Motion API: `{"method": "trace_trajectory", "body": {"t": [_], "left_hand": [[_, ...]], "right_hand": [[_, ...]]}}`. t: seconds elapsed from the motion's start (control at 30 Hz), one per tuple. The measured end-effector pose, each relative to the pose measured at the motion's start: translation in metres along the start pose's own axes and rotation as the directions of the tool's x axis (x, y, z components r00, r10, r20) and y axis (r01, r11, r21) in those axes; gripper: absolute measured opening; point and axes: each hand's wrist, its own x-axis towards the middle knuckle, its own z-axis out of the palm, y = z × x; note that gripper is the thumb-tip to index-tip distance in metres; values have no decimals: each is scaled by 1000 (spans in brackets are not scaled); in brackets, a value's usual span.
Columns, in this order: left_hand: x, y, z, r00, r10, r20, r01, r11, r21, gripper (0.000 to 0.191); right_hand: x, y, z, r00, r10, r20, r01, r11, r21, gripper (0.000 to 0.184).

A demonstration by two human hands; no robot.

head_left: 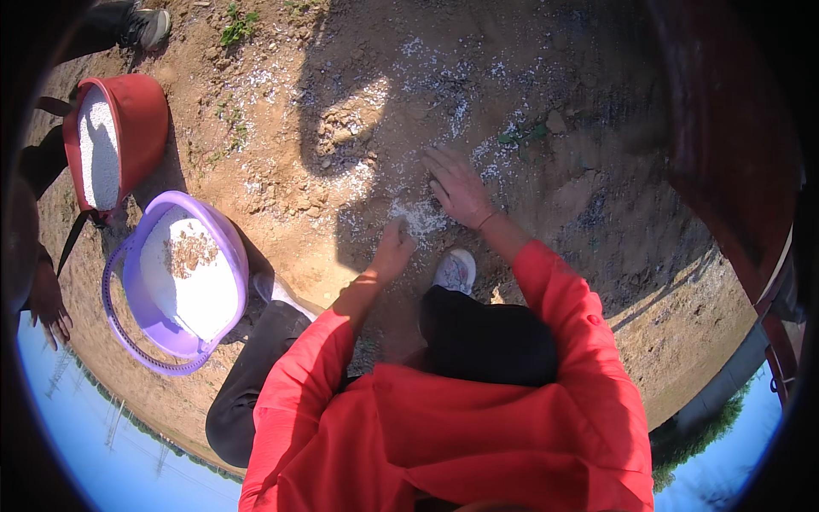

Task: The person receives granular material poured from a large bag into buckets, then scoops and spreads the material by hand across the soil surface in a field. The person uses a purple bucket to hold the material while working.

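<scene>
White granules (419, 217) lie in a small heap on the brown soil before me, and more are strewn farther out. My left hand (393, 248) is low beside the heap with its fingers curled; whether anything is inside them is hidden. On the heap's far right side, my right hand (457, 189) reaches over the soil, palm down, thumb apart from the fingers, no object visible in it. A purple plastic bucket (240, 256) to my left contains white granules with a patch of brown crumbs on top. Its perforated handle hangs down the near side.
A red bucket (144, 128) of white granules stands beyond the purple one. Another person's hand (48, 313) hangs at the left edge, and a shoe (153, 29) shows upper left. A large dark red object (729, 141) stands on the right. Clods and small plants (237, 25) dot the ground.
</scene>
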Motion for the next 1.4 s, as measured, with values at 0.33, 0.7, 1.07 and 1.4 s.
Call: {"method": "trace_trajectory", "body": {"t": [0.33,0.7,1.07,1.4], "left_hand": [[12,-22,-19,981,33,-193,20,963,269,52],[15,17,9,969,54,-243,4,972,234,54],[25,45,34,988,31,-153,-19,997,76,49],[-1,84,33,878,39,-477,-58,998,-25,58]], "right_hand": [[-47,-1,35,998,54,-7,-54,994,95,41],[-55,-22,83,906,392,-159,-297,857,420,28],[-43,-21,96,614,715,335,-351,-133,927,24],[18,-37,55,720,384,578,-432,-405,806,26]]}}
